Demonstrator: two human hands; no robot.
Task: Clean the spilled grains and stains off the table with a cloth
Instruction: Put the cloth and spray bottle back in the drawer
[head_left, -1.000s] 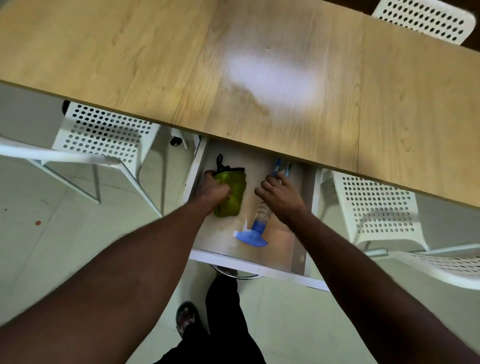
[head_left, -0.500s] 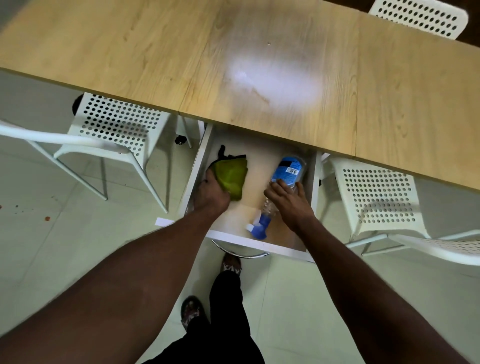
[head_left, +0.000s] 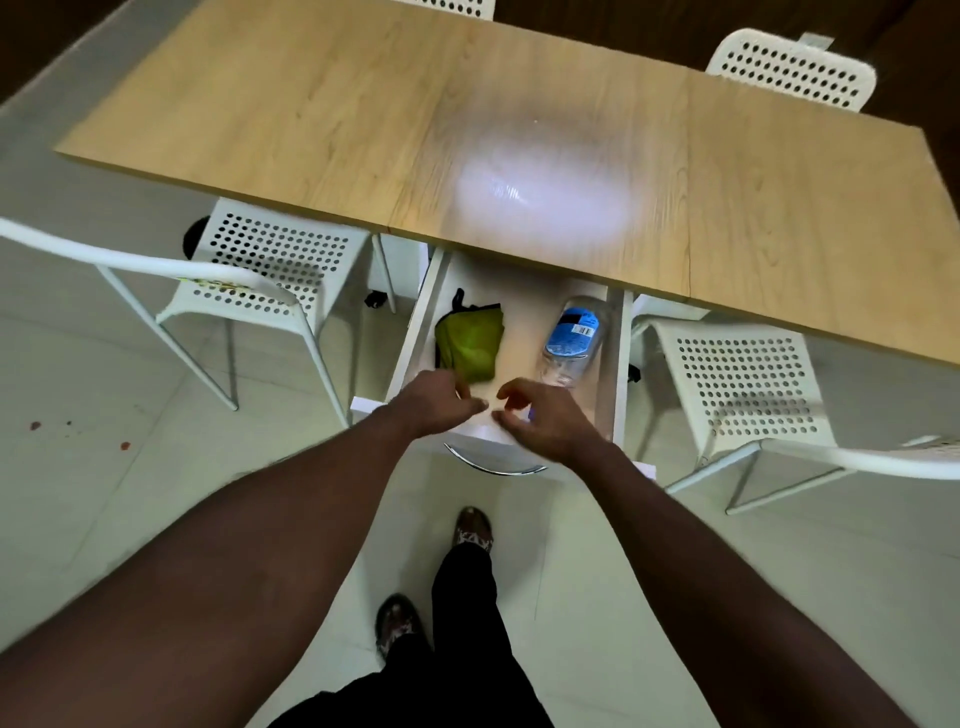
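As cloth (head_left: 470, 340) lies in drawer (head_left: 414, 338), left hand (head_left: 434, 404), right hand (head_left: 545, 423) near, fingers (head_left: 511, 391) loosely curled.

One wide-angle view, worn on the head, looks forward and steeply down from standing height. The surface (head_left: 260, 104) fills the upper half of the frame, its near edge slanting down to the right. The open drawer (head_left: 524, 332) lies at centre, close below. Both forearms (head_left: 260, 545) enter from the bottom corners, with the floor (head_left: 104, 493) and shoes (head_left: 472, 527) directly underneath.
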